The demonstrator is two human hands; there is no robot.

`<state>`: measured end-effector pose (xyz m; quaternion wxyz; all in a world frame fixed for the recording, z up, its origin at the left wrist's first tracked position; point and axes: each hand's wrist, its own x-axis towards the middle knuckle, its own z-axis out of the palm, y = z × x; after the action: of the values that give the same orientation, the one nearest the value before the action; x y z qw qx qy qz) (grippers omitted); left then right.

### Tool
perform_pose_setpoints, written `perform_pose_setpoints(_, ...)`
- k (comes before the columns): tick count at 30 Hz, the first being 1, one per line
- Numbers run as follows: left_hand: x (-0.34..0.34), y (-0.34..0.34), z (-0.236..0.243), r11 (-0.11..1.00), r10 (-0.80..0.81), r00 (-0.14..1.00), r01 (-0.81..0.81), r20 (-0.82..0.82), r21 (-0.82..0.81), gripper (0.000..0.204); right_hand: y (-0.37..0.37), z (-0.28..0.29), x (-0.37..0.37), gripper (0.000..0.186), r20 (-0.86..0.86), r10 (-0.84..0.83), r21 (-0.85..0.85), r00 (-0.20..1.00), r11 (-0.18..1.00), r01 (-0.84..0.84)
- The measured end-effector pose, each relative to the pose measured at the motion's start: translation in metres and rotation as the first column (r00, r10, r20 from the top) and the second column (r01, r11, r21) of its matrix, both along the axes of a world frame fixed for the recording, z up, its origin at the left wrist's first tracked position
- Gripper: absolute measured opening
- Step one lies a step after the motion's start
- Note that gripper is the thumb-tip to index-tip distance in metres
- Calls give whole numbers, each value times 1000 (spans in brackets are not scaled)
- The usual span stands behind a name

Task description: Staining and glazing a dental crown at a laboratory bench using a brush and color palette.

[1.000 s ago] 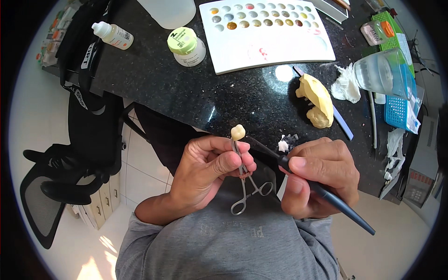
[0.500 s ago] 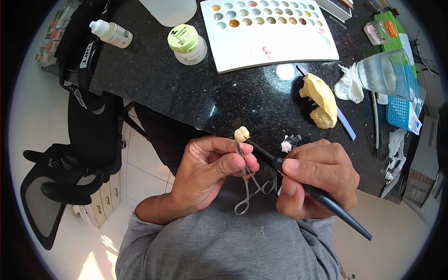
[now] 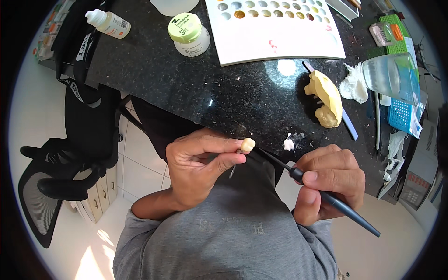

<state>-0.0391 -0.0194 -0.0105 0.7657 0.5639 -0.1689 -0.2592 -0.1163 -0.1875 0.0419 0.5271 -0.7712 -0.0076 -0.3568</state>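
My left hand (image 3: 191, 168) pinches small metal locking forceps (image 3: 232, 173) between thumb and fingers; most of the forceps are hidden behind the hand. At their tip, beside my fingertips, sits a cream-coloured tooth crown (image 3: 248, 144). In my right hand (image 3: 332, 182) is a slim brush (image 3: 350, 213) with a dark blue tapered handle and a thin black neck, held like a pen. Its neck points left toward the crown, and the fine tip is hard to make out there; I cannot tell if it touches.
On the black speckled table are a white palette (image 3: 289, 42) with coloured wells, a green-lidded jar (image 3: 189, 37), a dropper bottle (image 3: 108, 24), a yellow dental model (image 3: 326, 95), a glass of water (image 3: 392, 77), crumpled tissue (image 3: 354, 86) and white crumbs (image 3: 290, 143). A black chair (image 3: 86, 144) stands left.
My left hand has turned, so the forceps' handles are now mostly hidden and the crown sits lower and slightly right. My right hand has shifted right with the brush, drawing it back slightly.
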Motion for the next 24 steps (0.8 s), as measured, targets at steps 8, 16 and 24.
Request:
perform_pose_setpoints(8,3,-1,4,999,-14,1000,13,26,49,20,-7,-3,3,17,-14,153,-129,988,980,-154)
perform_pose_setpoints(16,2,0,3,999,-16,1000,16,8,33,20,-5,-6,2,18,20,145,-138,989,980,-141)
perform_pose_setpoints(24,2,-1,2,1000,-12,1000,13,-20,16,19,-7,-5,4,19,16,151,-163,988,976,-146)
